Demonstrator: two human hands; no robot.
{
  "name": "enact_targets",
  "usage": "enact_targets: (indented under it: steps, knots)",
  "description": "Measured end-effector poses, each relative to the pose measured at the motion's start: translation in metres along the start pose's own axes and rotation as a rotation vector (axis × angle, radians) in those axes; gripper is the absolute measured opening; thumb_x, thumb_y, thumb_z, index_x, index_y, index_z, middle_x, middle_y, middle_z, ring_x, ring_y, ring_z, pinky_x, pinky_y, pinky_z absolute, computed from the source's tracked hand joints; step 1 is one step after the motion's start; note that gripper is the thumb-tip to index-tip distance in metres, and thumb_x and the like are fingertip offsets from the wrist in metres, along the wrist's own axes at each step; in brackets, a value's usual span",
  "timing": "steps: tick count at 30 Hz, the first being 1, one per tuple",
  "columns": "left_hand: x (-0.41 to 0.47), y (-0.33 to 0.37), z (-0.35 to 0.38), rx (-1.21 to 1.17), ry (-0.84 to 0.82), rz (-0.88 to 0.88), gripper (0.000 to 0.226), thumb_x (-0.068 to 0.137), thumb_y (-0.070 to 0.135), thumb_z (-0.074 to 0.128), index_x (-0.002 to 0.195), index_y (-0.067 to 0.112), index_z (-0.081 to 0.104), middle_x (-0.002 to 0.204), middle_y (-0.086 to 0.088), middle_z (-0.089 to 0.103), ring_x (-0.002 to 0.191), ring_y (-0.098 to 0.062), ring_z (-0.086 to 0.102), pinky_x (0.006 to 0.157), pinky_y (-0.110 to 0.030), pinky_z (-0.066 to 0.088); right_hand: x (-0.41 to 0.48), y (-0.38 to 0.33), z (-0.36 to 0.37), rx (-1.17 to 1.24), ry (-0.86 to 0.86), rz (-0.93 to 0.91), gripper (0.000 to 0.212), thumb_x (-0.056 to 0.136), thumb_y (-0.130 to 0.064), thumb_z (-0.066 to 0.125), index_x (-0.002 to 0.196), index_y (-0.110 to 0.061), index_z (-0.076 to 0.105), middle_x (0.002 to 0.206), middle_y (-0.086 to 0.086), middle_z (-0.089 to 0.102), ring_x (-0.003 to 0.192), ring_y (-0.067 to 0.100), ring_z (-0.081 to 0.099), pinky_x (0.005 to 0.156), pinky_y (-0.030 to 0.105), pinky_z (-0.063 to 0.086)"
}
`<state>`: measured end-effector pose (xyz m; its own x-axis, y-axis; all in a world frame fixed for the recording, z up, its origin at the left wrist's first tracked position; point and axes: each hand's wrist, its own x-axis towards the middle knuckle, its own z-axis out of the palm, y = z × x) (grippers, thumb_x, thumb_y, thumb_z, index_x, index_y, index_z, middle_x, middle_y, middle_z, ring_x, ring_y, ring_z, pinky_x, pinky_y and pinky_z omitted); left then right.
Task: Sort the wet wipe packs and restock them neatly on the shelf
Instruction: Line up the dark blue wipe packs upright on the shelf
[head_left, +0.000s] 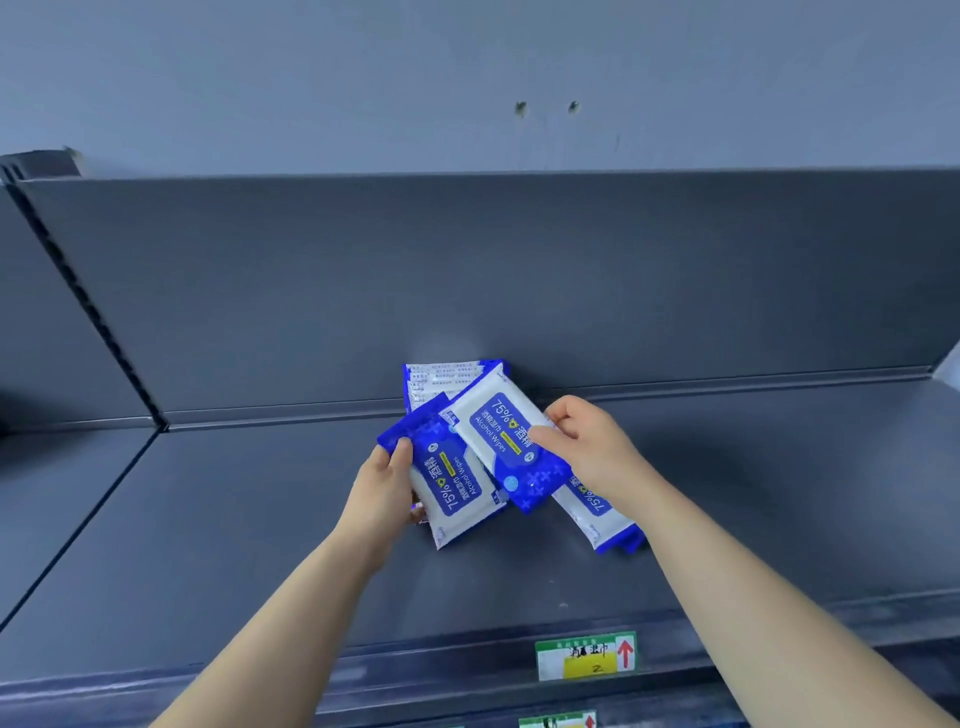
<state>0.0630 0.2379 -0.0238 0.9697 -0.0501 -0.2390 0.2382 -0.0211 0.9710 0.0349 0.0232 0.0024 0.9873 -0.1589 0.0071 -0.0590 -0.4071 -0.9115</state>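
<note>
Packs (519, 470) splayed on shelf (234, 519), long axes diagonal, crossing. Left hand (387, 483) grips left pack (452, 486); right hand (584, 441) pinches top pack (501, 436).

both bare arms reach forward, left hand (387, 486) gripping the lower pack (457, 488), right hand (587, 441) pinching the upper pack (498, 434).

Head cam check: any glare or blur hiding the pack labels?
Head view: print on the packs reads sharp, no glare on it; a faint bright patch sits on the back panel just above them; the price tag at the bottom is smeared; shelf edges bow from the wide lens.
</note>
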Motion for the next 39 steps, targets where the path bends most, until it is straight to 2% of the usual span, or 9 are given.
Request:
enact_targets:
  steps: [3,6,10,14,19,25,32,35,39]
  knots:
    - [0.008,0.009,-0.002,0.148,-0.043,-0.022,0.024,0.101,0.035,0.038,0.1,0.017,0.054,0.089,-0.006,0.074,0.072,-0.021,0.07,0.075,-0.043,0.056,-0.003,0.001,0.003,-0.037,-0.091,0.014,0.016,0.091,-0.02,0.062,0.089,-0.008,0.053,0.074,0.006,0.068,0.054,0.005,0.055,0.052,0.018,0.039]
    - [0.01,0.012,-0.009,0.116,-0.23,-0.146,0.022,0.093,0.027,0.059,0.107,0.009,0.061,0.097,-0.01,0.075,0.087,-0.026,0.072,0.083,-0.042,0.057,0.0,0.006,0.008,-0.207,-0.055,0.037,0.015,0.088,-0.018,0.063,0.087,-0.008,0.052,0.064,0.001,0.048,0.038,0.004,0.034,0.034,0.01,0.024]
    - [0.002,-0.004,-0.019,0.341,-0.309,-0.051,0.035,0.068,-0.001,0.082,0.099,0.007,0.067,0.093,-0.004,0.076,0.087,-0.022,0.073,0.084,-0.039,0.057,0.002,0.014,0.012,-0.277,-0.021,0.074,0.018,0.087,-0.021,0.063,0.081,-0.013,0.048,0.071,0.001,0.051,0.053,0.012,0.039,0.043,0.017,0.028]
    - [0.002,-0.008,-0.023,0.539,-0.212,0.115,0.03,0.079,0.003,0.069,0.103,0.019,0.063,0.096,0.002,0.074,0.079,-0.012,0.072,0.075,-0.037,0.06,0.0,0.014,0.009,-0.23,-0.011,0.095,0.017,0.086,-0.023,0.065,0.082,-0.014,0.05,0.07,0.003,0.052,0.052,0.013,0.039,0.044,0.021,0.029]
    - [0.0,0.004,-0.031,0.613,-0.328,0.077,0.038,0.095,0.014,0.047,0.12,0.043,0.045,0.102,0.003,0.068,0.07,-0.01,0.069,0.047,-0.028,0.052,-0.001,0.009,-0.004,-0.162,-0.068,0.048,0.013,0.084,-0.016,0.068,0.086,-0.011,0.056,0.084,0.014,0.071,0.063,0.019,0.055,0.06,0.029,0.041]
    - [0.012,0.012,-0.045,0.617,-0.26,0.156,0.038,0.072,0.011,0.062,0.107,0.025,0.057,0.101,0.002,0.072,0.085,-0.017,0.071,0.08,-0.043,0.058,-0.005,0.002,-0.01,-0.172,-0.168,0.034,0.01,0.086,-0.016,0.069,0.087,-0.014,0.059,0.086,-0.001,0.074,0.061,-0.001,0.065,0.055,0.016,0.044]
    - [0.007,0.013,-0.026,0.269,-0.274,0.114,0.013,0.094,0.027,0.058,0.103,0.02,0.065,0.094,0.001,0.075,0.085,-0.018,0.072,0.089,-0.041,0.055,-0.003,0.001,0.01,-0.176,-0.148,-0.023,0.01,0.084,-0.014,0.071,0.092,-0.012,0.065,0.089,-0.002,0.071,0.062,-0.006,0.062,0.056,0.01,0.045]
    - [0.008,0.0,-0.016,0.365,-0.263,0.109,0.042,0.071,0.019,0.084,0.105,0.018,0.057,0.099,-0.002,0.072,0.084,-0.018,0.072,0.074,-0.034,0.059,-0.003,0.006,0.018,-0.173,-0.136,-0.023,0.009,0.081,-0.018,0.073,0.089,-0.015,0.068,0.087,-0.005,0.069,0.076,0.005,0.063,0.073,0.022,0.049]
    - [0.014,-0.015,-0.014,0.446,-0.09,0.141,0.057,0.066,0.015,0.087,0.109,0.02,0.05,0.107,0.001,0.063,0.081,-0.016,0.069,0.058,-0.025,0.056,0.005,0.017,-0.011,-0.102,0.066,0.054,0.006,0.088,-0.015,0.062,0.09,-0.019,0.066,0.09,-0.006,0.068,0.085,0.01,0.065,0.081,0.025,0.049]
